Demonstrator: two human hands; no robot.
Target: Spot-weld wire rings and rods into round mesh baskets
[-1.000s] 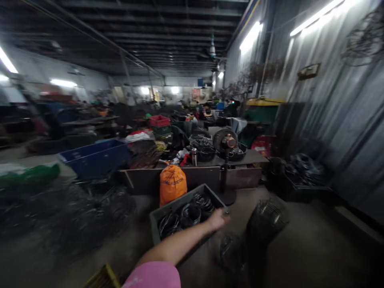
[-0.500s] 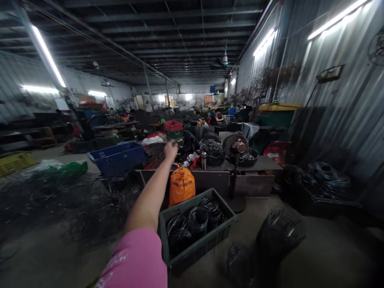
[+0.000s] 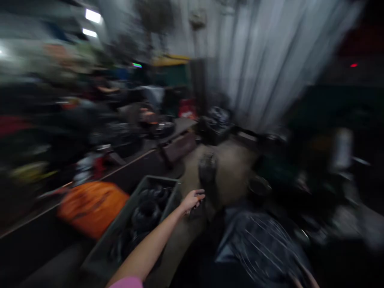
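My left hand [image 3: 193,201] reaches forward from a pink sleeve, its fingers curled and blurred. A small dark thing seems to show at its palm, too smeared to name. Beside that forearm stands a green crate [image 3: 157,180] with several coils of black wire [image 3: 146,215] in it. At the bottom right edge, part of my right hand [image 3: 304,280] shows, mostly cut off and blurred. Right by it are loose loops of thin wire [image 3: 261,244] over a grey cloth-like surface.
An orange bag [image 3: 93,206] lies left of the crate, against a low bench. Beyond my left hand, a dark wire bundle [image 3: 207,166] stands on the floor. A crate of wire coils [image 3: 217,120] sits by the corrugated wall [image 3: 240,72]. Dark clutter fills the right side.
My view has swung right and down. My left hand, before over the bench, is now lower, to the right of the green crate. Wire loops and part of my right hand have come into view.
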